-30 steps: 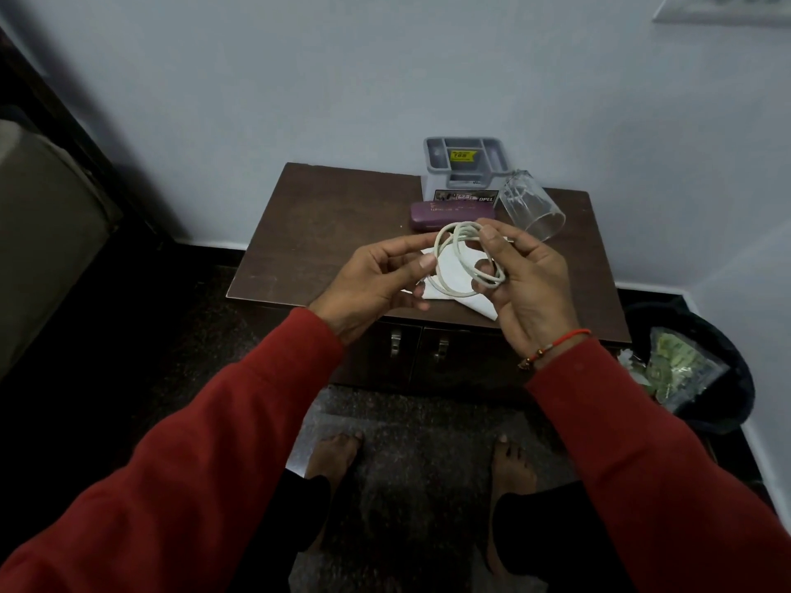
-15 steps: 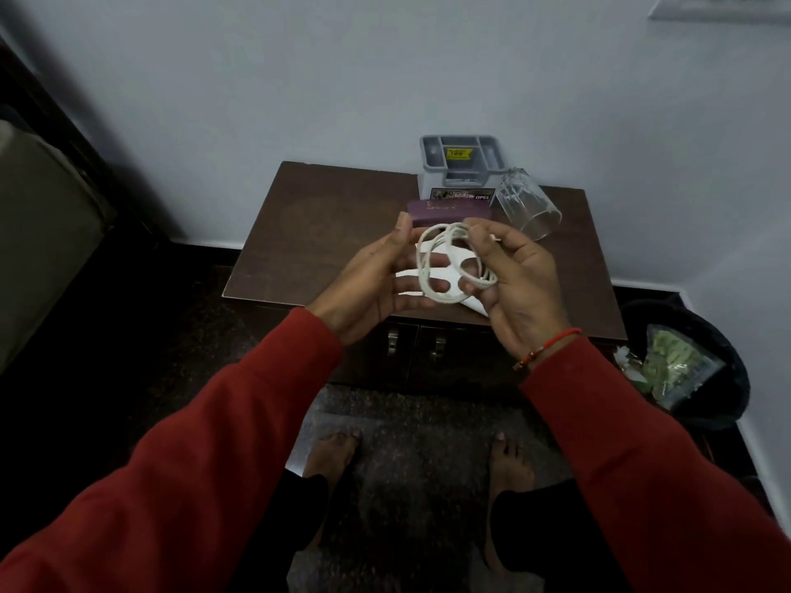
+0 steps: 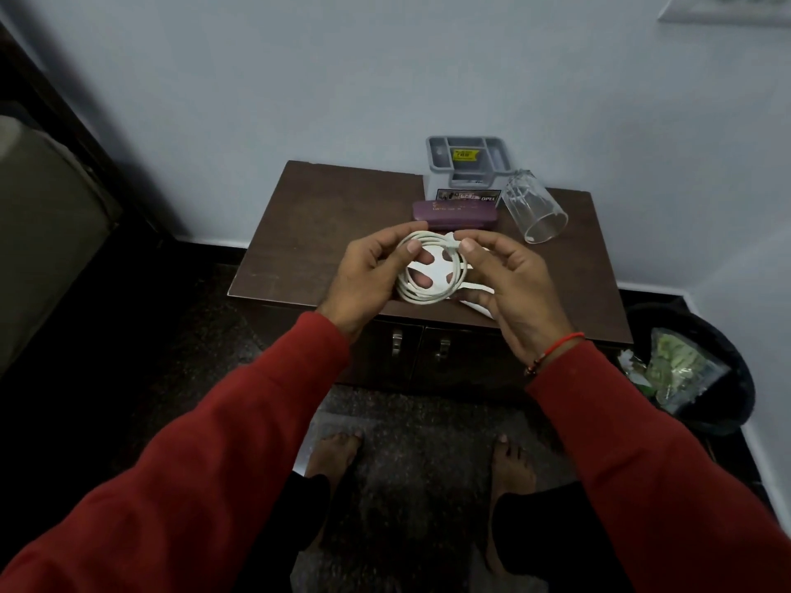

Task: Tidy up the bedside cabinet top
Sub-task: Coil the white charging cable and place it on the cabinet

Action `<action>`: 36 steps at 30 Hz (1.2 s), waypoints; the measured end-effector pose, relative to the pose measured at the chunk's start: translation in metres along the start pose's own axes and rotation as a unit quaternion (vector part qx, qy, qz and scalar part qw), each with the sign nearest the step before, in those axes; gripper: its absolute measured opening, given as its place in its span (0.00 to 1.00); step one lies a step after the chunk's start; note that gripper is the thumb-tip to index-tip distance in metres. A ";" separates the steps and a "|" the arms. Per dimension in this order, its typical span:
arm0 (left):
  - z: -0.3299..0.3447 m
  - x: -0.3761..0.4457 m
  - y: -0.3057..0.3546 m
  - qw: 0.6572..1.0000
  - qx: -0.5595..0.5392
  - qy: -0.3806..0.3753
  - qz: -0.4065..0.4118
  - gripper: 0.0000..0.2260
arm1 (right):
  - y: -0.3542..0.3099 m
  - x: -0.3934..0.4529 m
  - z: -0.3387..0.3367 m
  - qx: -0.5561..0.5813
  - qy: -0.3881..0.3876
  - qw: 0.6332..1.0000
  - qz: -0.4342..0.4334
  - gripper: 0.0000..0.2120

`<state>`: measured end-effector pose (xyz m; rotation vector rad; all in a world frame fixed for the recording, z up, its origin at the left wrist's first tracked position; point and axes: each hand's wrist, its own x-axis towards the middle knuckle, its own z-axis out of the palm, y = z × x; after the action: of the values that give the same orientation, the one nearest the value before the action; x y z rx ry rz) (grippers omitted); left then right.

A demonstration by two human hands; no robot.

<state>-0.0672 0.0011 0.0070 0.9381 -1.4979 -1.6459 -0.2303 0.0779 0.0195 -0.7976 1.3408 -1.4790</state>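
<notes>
While the head view looks down at centre frame, the left hand [image 3: 368, 276] has its grip curled round a coiled white cable [image 3: 430, 271], thumb on the near side of the loop, fingers showing through it. The right hand [image 3: 509, 284] pinches the cable's end at the top of the coil, thumb and forefinger closed on it, the other fingers spread loose. The coil hangs just above the front of the brown table [image 3: 308, 233], over something flat and white [image 3: 481, 308] that I can't identify.

What counts for the next move, as I judge it: the coil sits between both hands, flat face toward the camera, with no long axis to speak of; the loose end lies on the right hand's side, so that hand looks placed to tuck it in.

Now the containers. Toward the upper centre, against the wall, stands a grey compartmented organiser [image 3: 468, 158]; one compartment shows a yellow label, the rest I can't make out. Just in front lies a purple case [image 3: 453, 214], closed. Beside it, to the right, a clear glass [image 3: 535, 211] lies tipped on its side, seemingly holding nothing. At lower right on the floor, a dark bin [image 3: 727, 404] holds crumpled plastic wrappers.
</notes>
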 end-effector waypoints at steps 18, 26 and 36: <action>-0.003 0.007 -0.003 0.996 0.011 0.091 0.011 0.11 | 0.006 0.016 0.016 0.029 -0.019 0.999 0.037 0.12; -0.016 0.017 -0.009 0.966 -0.069 0.240 -0.061 0.15 | 0.011 0.041 0.033 0.052 0.014 0.998 0.022 0.13; -0.041 0.030 -0.016 0.932 -0.103 0.329 -0.114 0.09 | 0.019 0.165 0.082 -0.044 0.075 0.996 -0.004 0.05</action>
<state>-0.0462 -0.0437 -0.0131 1.4058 -0.7685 -1.3970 -0.2057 -0.1041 -0.0050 -0.7615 1.5261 -1.5195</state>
